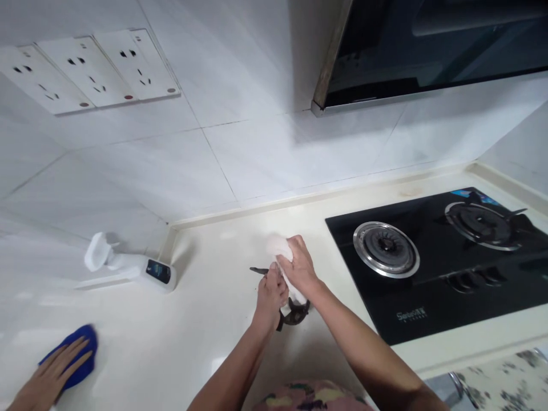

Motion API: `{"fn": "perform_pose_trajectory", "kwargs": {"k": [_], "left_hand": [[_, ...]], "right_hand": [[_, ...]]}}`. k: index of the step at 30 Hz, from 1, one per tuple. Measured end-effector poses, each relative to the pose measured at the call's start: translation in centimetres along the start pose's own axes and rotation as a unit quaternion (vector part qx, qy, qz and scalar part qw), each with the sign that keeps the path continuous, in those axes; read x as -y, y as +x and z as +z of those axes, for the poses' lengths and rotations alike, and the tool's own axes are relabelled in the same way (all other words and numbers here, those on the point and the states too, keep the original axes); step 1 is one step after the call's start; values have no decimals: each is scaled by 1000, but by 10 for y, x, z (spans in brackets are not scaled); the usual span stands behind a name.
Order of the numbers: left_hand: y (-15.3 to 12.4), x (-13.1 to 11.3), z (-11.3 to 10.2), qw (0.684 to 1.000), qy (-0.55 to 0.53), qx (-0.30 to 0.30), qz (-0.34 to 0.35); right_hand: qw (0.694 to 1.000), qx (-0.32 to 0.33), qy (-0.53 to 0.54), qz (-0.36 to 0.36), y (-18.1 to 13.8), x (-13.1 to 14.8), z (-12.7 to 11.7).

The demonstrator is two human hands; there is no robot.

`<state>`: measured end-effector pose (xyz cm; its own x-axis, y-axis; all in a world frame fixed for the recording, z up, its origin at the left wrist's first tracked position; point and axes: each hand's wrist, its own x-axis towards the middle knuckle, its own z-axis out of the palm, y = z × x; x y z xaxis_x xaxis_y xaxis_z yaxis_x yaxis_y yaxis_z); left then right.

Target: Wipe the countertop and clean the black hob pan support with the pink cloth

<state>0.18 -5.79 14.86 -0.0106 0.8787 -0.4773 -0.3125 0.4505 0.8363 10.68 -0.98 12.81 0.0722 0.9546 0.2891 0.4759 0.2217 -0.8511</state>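
My left hand [270,295] is closed round a dark metal pan support [294,314] taken off the stove, holding it over the cream countertop [205,342]. One of its prongs sticks out to the left. My right hand [299,265] is closed on a white cloth [278,246] and presses it against the support. Both hands meet just left of the black glass gas hob [428,308].
The hob has a bare left burner [386,249] and a right burner [482,224] with its support on. A white spray bottle [128,268] lies at the left wall. Another person's hand [51,377] rests on a blue cloth [79,348] at the lower left. Sockets [89,71] and a range hood [428,51] are above.
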Motion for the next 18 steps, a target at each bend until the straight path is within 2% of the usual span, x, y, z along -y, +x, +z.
{"fn": "perform_pose_trajectory", "kwargs": {"k": [4, 7, 13, 18], "left_hand": [[-2, -1, 5, 1000, 4, 22, 4], [-2, -4, 5, 1000, 9, 23, -4], [1, -6, -9, 999, 1, 46, 1], [11, -3, -14, 999, -49, 11, -5]], "right_hand": [[992, -12, -43, 119, 18, -18, -10], [982, -27, 6, 187, 27, -31, -13], [962, -55, 116, 240, 32, -56, -21], [961, -78, 113, 239, 22, -57, -24]]}}
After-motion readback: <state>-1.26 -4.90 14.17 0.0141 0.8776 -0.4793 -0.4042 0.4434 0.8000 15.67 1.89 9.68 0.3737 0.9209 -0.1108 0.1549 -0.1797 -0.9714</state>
